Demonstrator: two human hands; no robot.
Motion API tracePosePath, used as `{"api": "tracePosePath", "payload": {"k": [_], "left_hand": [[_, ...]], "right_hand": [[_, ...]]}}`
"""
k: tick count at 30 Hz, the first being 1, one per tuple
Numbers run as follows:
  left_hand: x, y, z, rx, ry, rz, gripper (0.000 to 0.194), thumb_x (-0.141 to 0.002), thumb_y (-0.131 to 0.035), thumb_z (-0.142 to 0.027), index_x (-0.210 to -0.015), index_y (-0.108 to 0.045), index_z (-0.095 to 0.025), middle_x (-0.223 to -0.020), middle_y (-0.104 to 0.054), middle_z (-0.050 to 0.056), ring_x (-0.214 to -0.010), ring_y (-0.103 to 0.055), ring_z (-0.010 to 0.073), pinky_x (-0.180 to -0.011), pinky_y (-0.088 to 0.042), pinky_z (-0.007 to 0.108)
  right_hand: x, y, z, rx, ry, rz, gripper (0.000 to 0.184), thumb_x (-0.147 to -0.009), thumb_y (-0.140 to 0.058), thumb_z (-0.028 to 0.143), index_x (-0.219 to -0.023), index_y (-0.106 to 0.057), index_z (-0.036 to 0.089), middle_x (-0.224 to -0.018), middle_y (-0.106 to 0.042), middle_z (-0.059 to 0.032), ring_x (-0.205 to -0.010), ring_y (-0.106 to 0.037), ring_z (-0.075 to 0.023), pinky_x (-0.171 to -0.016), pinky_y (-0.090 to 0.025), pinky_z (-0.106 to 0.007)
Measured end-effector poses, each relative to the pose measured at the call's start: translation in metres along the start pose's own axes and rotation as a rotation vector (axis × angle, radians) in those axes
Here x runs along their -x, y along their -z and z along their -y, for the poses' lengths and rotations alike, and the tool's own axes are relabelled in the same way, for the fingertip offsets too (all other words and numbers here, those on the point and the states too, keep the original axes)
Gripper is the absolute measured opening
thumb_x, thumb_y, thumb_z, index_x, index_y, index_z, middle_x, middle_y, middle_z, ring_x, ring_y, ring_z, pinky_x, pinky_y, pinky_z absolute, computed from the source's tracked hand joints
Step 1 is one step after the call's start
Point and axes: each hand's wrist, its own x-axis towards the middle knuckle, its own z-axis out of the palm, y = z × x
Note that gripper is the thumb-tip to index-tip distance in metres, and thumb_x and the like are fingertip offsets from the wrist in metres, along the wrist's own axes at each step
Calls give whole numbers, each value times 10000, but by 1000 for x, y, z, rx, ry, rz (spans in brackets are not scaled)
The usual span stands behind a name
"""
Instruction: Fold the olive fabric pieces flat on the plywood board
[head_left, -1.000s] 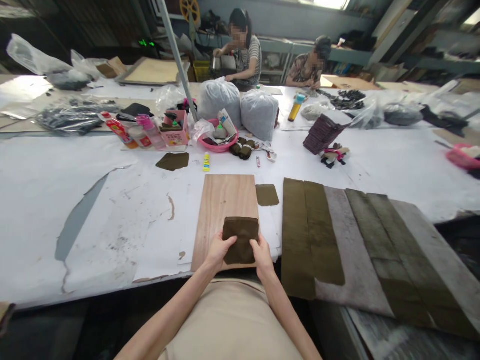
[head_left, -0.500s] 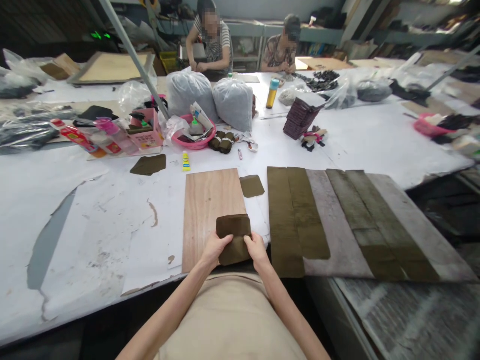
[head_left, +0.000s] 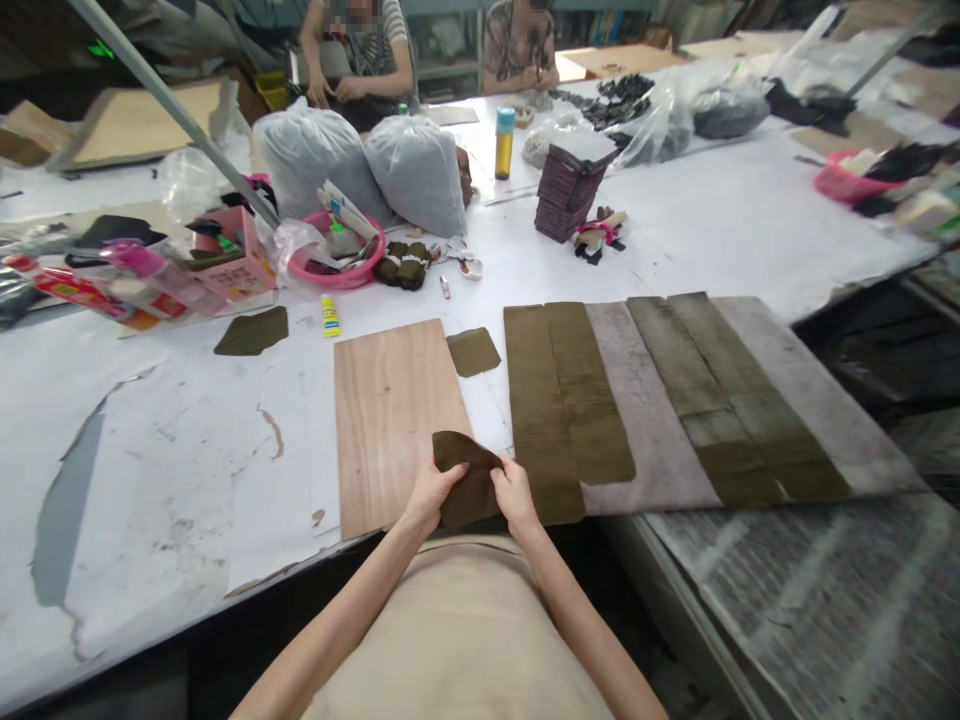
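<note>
Your table (head_left: 750, 240) is packed, so there's plenty to snag. The long olive strips (head_left: 559, 400) lie side by side on a grey sheet (head_left: 652, 420) just right of your board (head_left: 390, 420), and their near ends hang over the table edge, right beside your right hand; an elbow swing that way could probably drag one off or knock the rows crooked. The board itself sits at the table edge, so leaning on its near end might tip or slide it. Both your hands are closed on the dark olive piece (head_left: 469, 475) at the board's near right corner: left hand (head_left: 427, 495) pinching its left side, right hand (head_left: 514, 495) its right side. Its top edge is humped up and curling, not flat, so if you press down now you'll likely crease it or fold it off line. A small olive patch (head_left: 472, 352) rests just past the board's far right corner, another (head_left: 253, 331) lies off to the left, and a little yellow glue tube (head_left: 329, 314) sits above the board; a sweep across could scatter those.
</note>
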Motion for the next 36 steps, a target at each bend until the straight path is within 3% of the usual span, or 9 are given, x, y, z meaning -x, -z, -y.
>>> {"api": "tracePosePath", "payload": {"k": [4,10,16,21,24,28,32,36], "left_hand": [[4,-11,8,9,10,-11,437,-589,-794,-258,-973,-647,-111,-962,-718,128,-806,-683,240,-719,-553,326],[4,-22,21,22,19,-40,446,-593,-793,-251,-993,-642,-121,-982,-715,124,-833,-684,241,-745,-554,334],[3,-23,23,12,8,-102,454,-583,-798,-244,-989,-635,-121,-954,-718,123,-817,-683,230,-754,-549,331],[6,-26,16,16,-38,-108,446,-582,-795,-236,-983,-631,-129,-972,-714,112,-818,-677,221,-758,-548,329],[9,-24,12,25,-40,-131,473,-565,-804,-242,-990,-632,-128,-960,-715,110,-822,-677,226,-778,-543,342],[9,-7,7,27,-42,-121,530,-563,-813,-284,-1035,-631,-127,-979,-710,117,-827,-677,231,-787,-539,354],[3,24,0,26,-106,-119,490,-586,-804,-327,-1009,-658,-128,-995,-709,118,-859,-671,230,-804,-528,341],[-6,54,-7,-26,-142,-78,470,-597,-797,-319,-999,-676,-110,-988,-712,120,-873,-660,219,-830,-507,321]], "right_hand": [[2,15,-4,-165,-87,72,331,-640,-456,191,-922,-629,168,-775,-677,-2,-733,-603,-166,-689,-485,-264],[3,32,-17,-158,-130,19,245,-615,-490,204,-834,-596,177,-735,-671,-4,-701,-608,-158,-644,-487,-254],[8,48,-18,-226,-184,8,276,-626,-513,217,-895,-565,180,-787,-679,-9,-672,-615,-142,-605,-480,-239],[7,48,-11,-273,-149,14,280,-749,-553,352,-973,-556,184,-788,-678,-18,-671,-622,-141,-602,-482,-241],[4,40,-11,-261,-128,79,371,-706,-629,342,-1025,-520,186,-765,-683,-15,-715,-650,-172,-663,-509,-282],[-3,22,-17,-107,-41,153,410,-677,-630,267,-1067,-516,205,-784,-692,-10,-746,-663,-192,-706,-515,-314],[-9,3,-22,121,62,160,390,-691,-602,232,-1078,-557,218,-820,-696,-18,-750,-654,-194,-743,-496,-328],[-11,-19,-26,123,86,211,421,-711,-582,227,-1128,-528,203,-918,-694,-40,-809,-648,-194,-760,-491,-332]]}}
